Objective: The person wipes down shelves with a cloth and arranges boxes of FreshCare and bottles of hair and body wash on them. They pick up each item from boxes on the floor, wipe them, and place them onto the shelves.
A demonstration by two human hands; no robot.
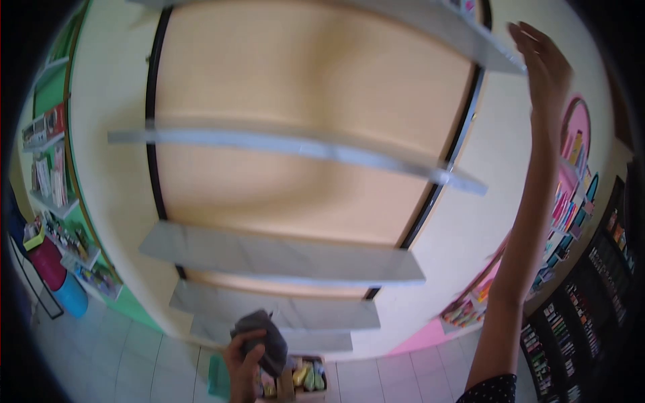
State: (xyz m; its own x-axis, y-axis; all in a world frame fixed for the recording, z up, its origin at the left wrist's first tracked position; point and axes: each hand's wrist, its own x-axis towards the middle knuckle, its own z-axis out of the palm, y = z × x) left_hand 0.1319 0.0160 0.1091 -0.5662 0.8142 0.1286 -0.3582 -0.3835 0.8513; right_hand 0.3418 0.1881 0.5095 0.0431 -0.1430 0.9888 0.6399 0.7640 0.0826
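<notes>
Low in the view, my left hand (243,363) is closed around a dark grey cloth (263,341), bunched up in front of the lowest shelves. My right hand (549,67) is raised at the upper right, its arm stretched up. It is by the right end of the top grey shelf (430,27), fingers extended and apparently holding nothing. Blur hides whether it touches the shelf. Below runs another grey marbled shelf (302,146), with a wider shelf (282,257) and a lower shelf (289,309) beneath it.
Behind the shelves is a beige panel (309,80) with black uprights. On the floor stand a box of colourful items (311,376) and a teal container (217,376). Stocked white shelves (50,141) are at left. A pink display (571,168) and a dark rack (578,302) stand right.
</notes>
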